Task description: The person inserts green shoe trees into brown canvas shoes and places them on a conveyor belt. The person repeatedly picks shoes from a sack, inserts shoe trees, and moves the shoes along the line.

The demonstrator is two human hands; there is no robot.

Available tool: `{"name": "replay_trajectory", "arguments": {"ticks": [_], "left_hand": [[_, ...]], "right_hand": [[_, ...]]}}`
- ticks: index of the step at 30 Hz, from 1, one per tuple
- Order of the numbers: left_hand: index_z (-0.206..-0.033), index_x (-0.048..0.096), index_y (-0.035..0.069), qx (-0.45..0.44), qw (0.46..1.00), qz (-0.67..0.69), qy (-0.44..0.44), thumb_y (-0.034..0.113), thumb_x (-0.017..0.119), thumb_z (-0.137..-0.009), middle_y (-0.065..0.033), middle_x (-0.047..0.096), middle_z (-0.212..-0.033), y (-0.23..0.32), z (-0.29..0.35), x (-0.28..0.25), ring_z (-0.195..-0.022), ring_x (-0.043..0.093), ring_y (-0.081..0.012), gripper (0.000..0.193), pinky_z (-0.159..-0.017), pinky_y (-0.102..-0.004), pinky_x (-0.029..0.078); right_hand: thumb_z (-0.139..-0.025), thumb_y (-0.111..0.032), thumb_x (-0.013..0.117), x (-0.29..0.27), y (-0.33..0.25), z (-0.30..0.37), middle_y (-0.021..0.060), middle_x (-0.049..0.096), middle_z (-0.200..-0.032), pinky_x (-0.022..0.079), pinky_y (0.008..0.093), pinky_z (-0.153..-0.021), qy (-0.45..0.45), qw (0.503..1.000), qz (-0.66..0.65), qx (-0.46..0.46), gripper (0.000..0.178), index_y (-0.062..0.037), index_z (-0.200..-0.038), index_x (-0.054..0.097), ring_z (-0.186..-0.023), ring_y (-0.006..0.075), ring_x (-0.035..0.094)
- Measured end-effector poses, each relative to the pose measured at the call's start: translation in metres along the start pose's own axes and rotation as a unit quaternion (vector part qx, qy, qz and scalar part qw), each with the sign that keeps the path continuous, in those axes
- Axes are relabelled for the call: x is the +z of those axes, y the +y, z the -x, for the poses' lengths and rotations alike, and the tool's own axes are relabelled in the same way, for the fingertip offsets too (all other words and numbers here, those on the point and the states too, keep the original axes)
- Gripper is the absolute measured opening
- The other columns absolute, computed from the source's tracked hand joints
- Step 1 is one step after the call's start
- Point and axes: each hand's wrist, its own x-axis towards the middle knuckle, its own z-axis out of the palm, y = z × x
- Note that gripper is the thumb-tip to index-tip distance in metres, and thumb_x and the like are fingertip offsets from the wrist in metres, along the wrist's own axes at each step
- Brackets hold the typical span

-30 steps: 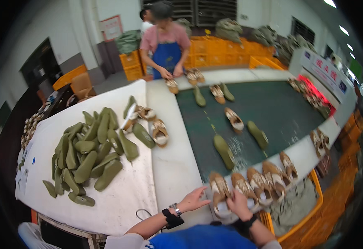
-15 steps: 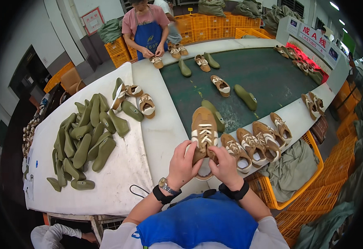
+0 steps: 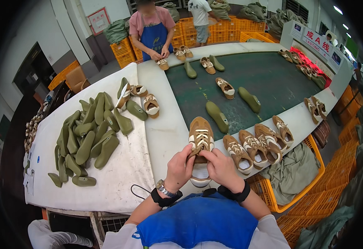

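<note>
Sneaker of tan-brown suede with white panels and white laces is directly in front of the wearer, over the near edge of the smooth white worktop, toe pointing away, heel toward the blue apron. Can't tell whether the sole bears on the surface.

Grip: left hand pinches the left side at the throat, thumb and fingers closed; right hand mirrors it on the right. Both grasping. Fingertips bunch together, so can't tell if they have tongue, lace or collar edge.

Step in hand, my read: working the throat, just behind the lacing. Heel opening shows a pale lining, no last visible in it. Laces lie crossed over the front.

Next move calls for, I'd say: matched pull on both sides, sneaker kept straight, thumbs clear of the opening. Uneven tension could skew the tongue.

Around it: row of finished-looking tan-and-white sneakers just right, on the white border; olive-green foot-shaped lasts heaped well left; flat dark-green belt beyond, with more lasts and sneakers on it. Orange slatted plastic crate below the row, grey-green cloth inside. Co-worker across the table handles another sneaker.
</note>
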Motion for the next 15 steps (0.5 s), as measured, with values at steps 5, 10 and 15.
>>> {"name": "replay_trajectory", "arguments": {"ticks": [5, 10, 15], "left_hand": [[-0.120, 0.051, 0.001, 0.019, 0.999, -0.011, 0.026, -0.001, 0.061, -0.082, -0.0139, 0.064, -0.084, 0.000, -0.004, -0.008, -0.073, 0.063, -0.0290, 0.039, -0.066, -0.0334, 0.052], [-0.109, 0.058, 0.003, -0.060, 0.997, 0.019, -0.050, -0.007, 0.056, -0.076, -0.0183, 0.056, -0.109, 0.001, -0.019, -0.012, -0.090, 0.058, -0.0324, 0.035, -0.079, -0.0353, 0.049], [-0.092, 0.062, 0.003, 0.089, 0.981, -0.061, -0.163, -0.013, 0.054, -0.069, -0.0170, 0.049, -0.120, 0.007, -0.027, -0.012, -0.096, 0.054, -0.0308, 0.029, -0.082, -0.0351, 0.048]], "right_hand": [[-0.073, -0.002, 0.051, 0.001, 0.012, 0.004, 0.0104, 0.051, -0.078, 0.047, 0.0423, -0.056, -0.085, 0.995, 0.001, -0.059, 0.027, -0.0154, -0.095, 0.058, -0.065, 0.0325, 0.057], [-0.076, 0.004, 0.051, 0.007, 0.016, 0.004, 0.0112, 0.057, -0.082, 0.045, 0.0359, -0.063, -0.036, 0.987, -0.156, -0.003, 0.020, -0.0074, -0.091, 0.059, -0.073, 0.0292, 0.056], [-0.076, 0.005, 0.050, 0.007, 0.019, -0.004, 0.0116, 0.055, -0.072, 0.045, 0.0309, -0.053, 0.056, 0.978, -0.200, 0.010, 0.039, -0.0053, -0.113, 0.045, -0.059, 0.0226, 0.057]]}}
